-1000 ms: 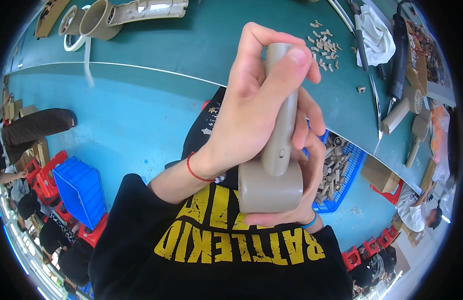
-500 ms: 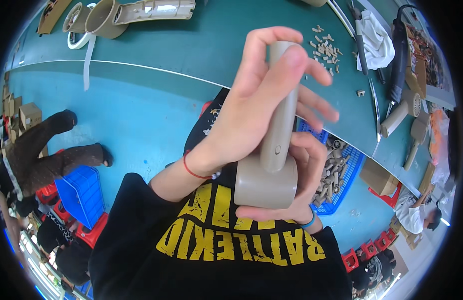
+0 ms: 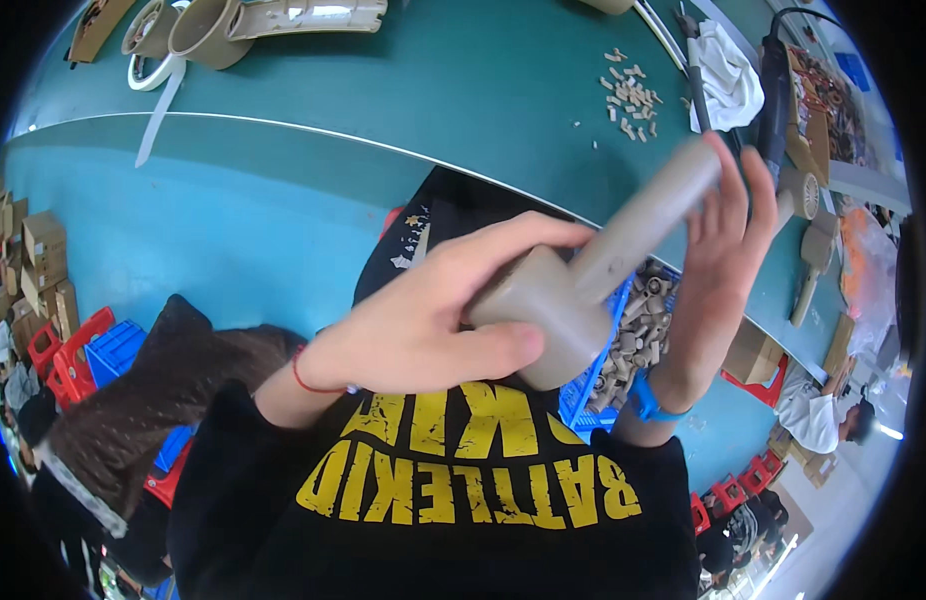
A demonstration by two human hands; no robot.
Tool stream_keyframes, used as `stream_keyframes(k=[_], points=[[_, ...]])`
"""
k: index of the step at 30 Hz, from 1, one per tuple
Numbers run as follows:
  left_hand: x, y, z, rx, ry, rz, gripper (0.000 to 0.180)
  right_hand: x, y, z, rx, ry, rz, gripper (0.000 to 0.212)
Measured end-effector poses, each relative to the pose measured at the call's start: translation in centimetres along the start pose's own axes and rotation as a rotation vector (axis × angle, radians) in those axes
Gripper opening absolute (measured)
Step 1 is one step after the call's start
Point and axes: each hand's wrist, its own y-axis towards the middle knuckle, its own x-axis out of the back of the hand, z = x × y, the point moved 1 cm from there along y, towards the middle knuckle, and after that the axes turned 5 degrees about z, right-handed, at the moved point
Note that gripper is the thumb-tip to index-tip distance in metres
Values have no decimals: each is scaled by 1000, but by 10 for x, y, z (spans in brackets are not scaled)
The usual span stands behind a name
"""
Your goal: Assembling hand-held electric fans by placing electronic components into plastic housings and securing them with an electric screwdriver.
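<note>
A beige plastic hair dryer housing [image 3: 550, 318], a short wide barrel with a straight handle [image 3: 648, 215], is up in front of my chest. The handle slants up to the right. Around the barrel my left hand [image 3: 433, 310] is closed, its thumb across the near side and its fingers over the top. My right hand [image 3: 718, 250] is beside the handle, fingers stretched upward and slightly blurred, and its fingertips seem to touch the handle's free end. The right thumb is hidden.
On the green table [image 3: 463, 90] lie small beige parts [image 3: 631, 95], a white cloth [image 3: 728, 78], a dark corded tool [image 3: 773, 95] and more housings [image 3: 208, 35]. A blue basket [image 3: 583, 390] of beige parts stands below the table edge. Someone's brown-trousered leg [image 3: 213, 385] is at left.
The housing has turned so its handle points up to the right. My left hand has moved from the handle to the barrel; my right hand has left the barrel for the handle's end.
</note>
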Motion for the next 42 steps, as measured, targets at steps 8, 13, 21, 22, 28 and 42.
stream_keyframes(k=[8,13,21,22,28,42], points=[[19,-7,-6,184,-39,-122,50,22,7,-3,-56,-303,642,44],[25,-11,-6,97,15,-73,32,26,-4,-1,-45,-260,737,42],[40,-3,-8,253,59,-115,60,17,-8,-5,191,-414,629,42],[41,-3,-7,241,-3,-109,55,18,-8,-3,281,-446,635,43],[36,1,-3,428,-453,-216,58,13,-8,-4,591,-577,593,48],[46,-10,-9,-215,406,-168,96,-5,-11,19,935,-695,418,31]])
